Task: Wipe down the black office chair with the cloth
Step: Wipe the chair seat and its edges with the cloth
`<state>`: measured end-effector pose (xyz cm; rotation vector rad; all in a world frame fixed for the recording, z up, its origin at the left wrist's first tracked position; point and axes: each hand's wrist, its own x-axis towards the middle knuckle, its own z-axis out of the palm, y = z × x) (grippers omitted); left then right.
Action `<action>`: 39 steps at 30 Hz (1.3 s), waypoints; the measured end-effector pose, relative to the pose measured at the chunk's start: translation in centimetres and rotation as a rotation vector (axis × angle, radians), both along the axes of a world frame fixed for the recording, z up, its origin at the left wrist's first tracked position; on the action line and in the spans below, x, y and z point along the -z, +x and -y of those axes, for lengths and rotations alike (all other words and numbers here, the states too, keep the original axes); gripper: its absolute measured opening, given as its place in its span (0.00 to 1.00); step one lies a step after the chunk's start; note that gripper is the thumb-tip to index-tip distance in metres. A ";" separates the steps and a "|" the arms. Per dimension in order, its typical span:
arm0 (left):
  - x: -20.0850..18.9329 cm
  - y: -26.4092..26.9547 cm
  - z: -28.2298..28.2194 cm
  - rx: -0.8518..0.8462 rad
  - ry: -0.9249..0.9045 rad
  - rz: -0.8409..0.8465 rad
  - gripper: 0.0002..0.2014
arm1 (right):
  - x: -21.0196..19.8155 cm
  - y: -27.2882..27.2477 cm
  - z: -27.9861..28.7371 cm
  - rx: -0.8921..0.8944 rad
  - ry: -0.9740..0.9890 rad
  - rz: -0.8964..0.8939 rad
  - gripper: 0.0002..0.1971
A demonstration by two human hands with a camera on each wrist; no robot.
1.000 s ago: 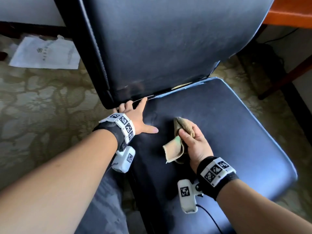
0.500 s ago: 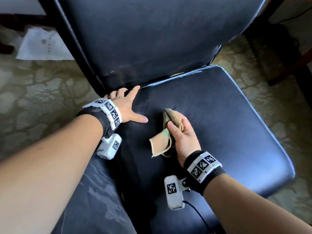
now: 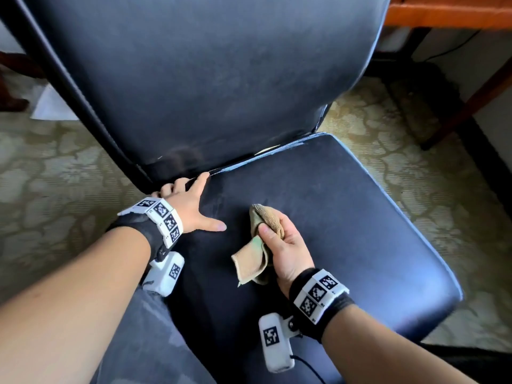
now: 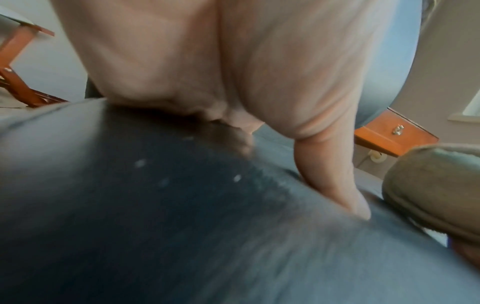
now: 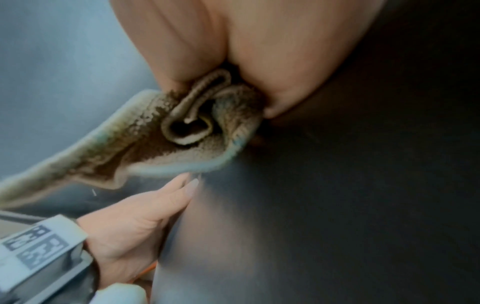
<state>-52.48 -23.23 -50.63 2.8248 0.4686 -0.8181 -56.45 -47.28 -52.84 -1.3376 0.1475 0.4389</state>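
Tan cloth (image 3: 256, 246) sat bunched in the curled right hand (image 3: 285, 250), mid-seat on the black office chair (image 3: 346, 217), probably mid-wipe. The left hand (image 3: 191, 209), at nine o'clock from it, lay flat with fingers spread, bracing the seat. White paper (image 3: 52, 108) lay on the carpet (image 3: 55, 167) at ten o'clock.

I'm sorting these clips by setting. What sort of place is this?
Probably a carpeted hotel room or home office: patterned floral carpet, an orange wooden desk with a drawer, and a black office chair.
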 end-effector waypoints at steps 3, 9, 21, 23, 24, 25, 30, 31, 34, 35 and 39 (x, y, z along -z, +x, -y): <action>-0.8 0.3 0.2 -0.053 -0.059 -0.021 0.69 | -0.6 0.8 0.1 -0.023 -0.061 -0.018 0.15; -0.7 -0.6 -0.9 -0.139 -0.133 -0.001 0.69 | -3.9 3.9 -1.5 -0.174 -0.488 0.303 0.14; 0.2 -0.8 -4.2 -0.151 -0.370 0.059 0.63 | -2.7 9.9 -12.0 -0.792 -1.318 0.659 0.26; 0.0 -0.8 -3.6 -0.142 -0.323 0.054 0.61 | -2.9 10.8 -11.6 -0.668 -1.361 0.626 0.25; 0.0 -0.7 -3.2 -0.131 -0.288 0.059 0.59 | -2.9 10.8 -11.7 -0.642 -1.380 0.613 0.24; 0.0 -0.6 -2.8 -0.124 -0.259 0.064 0.59 | -3.0 10.6 -12.1 -0.651 -1.399 0.604 0.23; 0.2 -0.4 -2.4 -0.138 -0.219 0.029 0.60 | -3.6 9.6 -12.5 -0.821 -1.467 0.661 0.23; 0.1 -0.5 -2.0 -0.146 -0.225 0.034 0.62 | -4.0 10.2 -11.7 -0.817 -1.496 0.660 0.24; -0.1 -0.7 -1.3 -0.173 -0.207 0.051 0.64 | -4.4 11.6 -10.7 -0.715 -1.551 0.583 0.25; -0.1 -0.8 -0.8 -0.172 -0.188 0.059 0.63 | -4.4 11.4 -10.8 -0.705 -1.557 0.566 0.23; -0.8 -0.5 2.1 -0.114 -0.147 0.092 0.55 | -3.9 10.4 -10.8 -0.803 -1.512 0.574 0.22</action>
